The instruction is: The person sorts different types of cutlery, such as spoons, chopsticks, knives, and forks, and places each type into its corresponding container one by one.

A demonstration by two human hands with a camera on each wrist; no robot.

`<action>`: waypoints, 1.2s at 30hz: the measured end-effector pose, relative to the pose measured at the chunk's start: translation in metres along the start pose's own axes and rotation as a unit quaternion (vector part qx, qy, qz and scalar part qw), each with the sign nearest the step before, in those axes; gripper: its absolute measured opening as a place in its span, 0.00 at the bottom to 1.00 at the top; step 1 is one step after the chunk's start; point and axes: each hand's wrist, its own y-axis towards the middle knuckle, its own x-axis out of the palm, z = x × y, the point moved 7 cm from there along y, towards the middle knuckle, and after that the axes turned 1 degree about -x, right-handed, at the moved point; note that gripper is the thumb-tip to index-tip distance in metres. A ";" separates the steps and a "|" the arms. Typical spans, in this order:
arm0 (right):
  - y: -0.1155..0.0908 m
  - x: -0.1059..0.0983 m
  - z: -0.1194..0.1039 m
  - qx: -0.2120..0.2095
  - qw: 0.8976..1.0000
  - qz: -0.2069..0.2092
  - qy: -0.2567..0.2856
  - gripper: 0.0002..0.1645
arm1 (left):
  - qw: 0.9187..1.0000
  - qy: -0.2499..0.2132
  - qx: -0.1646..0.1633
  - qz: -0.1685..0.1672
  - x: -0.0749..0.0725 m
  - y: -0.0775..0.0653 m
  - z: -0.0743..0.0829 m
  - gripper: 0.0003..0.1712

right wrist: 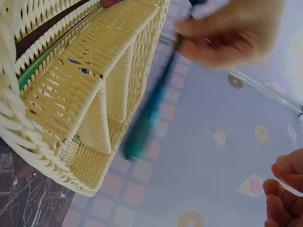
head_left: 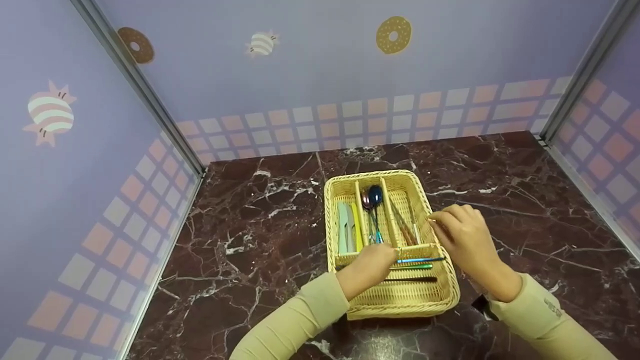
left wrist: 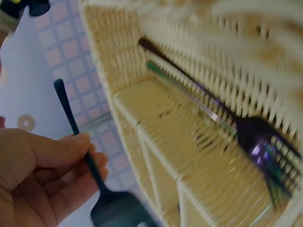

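My left hand (head_left: 369,265) pinches a blue metal fork (left wrist: 97,175) by its handle, over the front part of a yellow wicker cutlery basket (head_left: 390,311). The fork's tines are cut off at the edge of the left wrist view. Below it, a dark purple fork (left wrist: 248,127) and a green-handled fork (left wrist: 194,99) lie crosswise in the front compartment. My right hand (head_left: 465,235) is just beyond the basket's right rim, fingers loosely bent. In the right wrist view, that right hand (right wrist: 286,189) shows at the edge with nothing in it.
Knives (head_left: 345,225) lie in the basket's left compartment, spoons (head_left: 375,195) in the middle one and slender utensils (head_left: 404,227) in the right one. The basket stands on a dark red marbled tabletop (head_left: 260,210). Lilac panels (head_left: 320,60) enclose the table at the back and sides.
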 end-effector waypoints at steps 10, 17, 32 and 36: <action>-0.003 0.000 0.005 -0.003 1.000 -0.005 0.028 0.06 | 0.984 -0.102 -0.027 -0.144 0.046 0.008 0.011 0.16; -0.006 0.004 0.006 -0.008 0.999 -0.020 0.038 0.05 | 0.974 -0.105 -0.050 -0.196 0.069 0.009 0.013 0.16; -0.012 0.008 0.011 0.003 0.998 -0.034 0.045 0.05 | 0.989 -0.067 -0.032 -0.131 0.075 0.003 0.007 0.15; -0.014 0.009 0.013 0.012 0.998 -0.041 0.045 0.07 | 0.988 -0.073 -0.039 -0.131 0.075 0.002 0.002 0.16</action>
